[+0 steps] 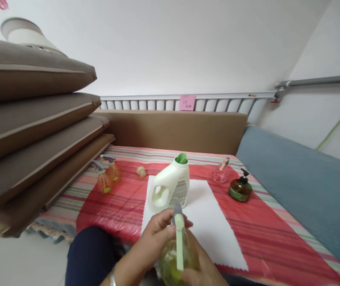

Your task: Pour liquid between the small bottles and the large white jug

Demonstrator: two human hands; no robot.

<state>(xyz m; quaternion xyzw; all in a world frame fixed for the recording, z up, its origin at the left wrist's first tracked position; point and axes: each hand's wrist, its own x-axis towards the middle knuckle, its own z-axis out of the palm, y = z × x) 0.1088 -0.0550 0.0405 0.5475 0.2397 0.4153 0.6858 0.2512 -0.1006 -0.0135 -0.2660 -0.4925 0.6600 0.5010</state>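
A clear spray bottle (174, 260) holding yellowish liquid is in both my hands at the bottom centre. My left hand (153, 236) is closed around its grey and green trigger head (178, 226). My right hand (202, 270) grips the round body from below and right. Just beyond them stands a white detergent jug (170, 186) with a green open spout, on a white cloth (208, 222).
Two small orange spray bottles (107, 178) and a beige cap (141, 171) lie at the left on the red striped cover (265, 234). A green pump bottle (240, 188) and a clear bottle (221, 173) sit right. Stacked brown cushions (32, 135) loom left; a blue mattress (307, 186) runs right.
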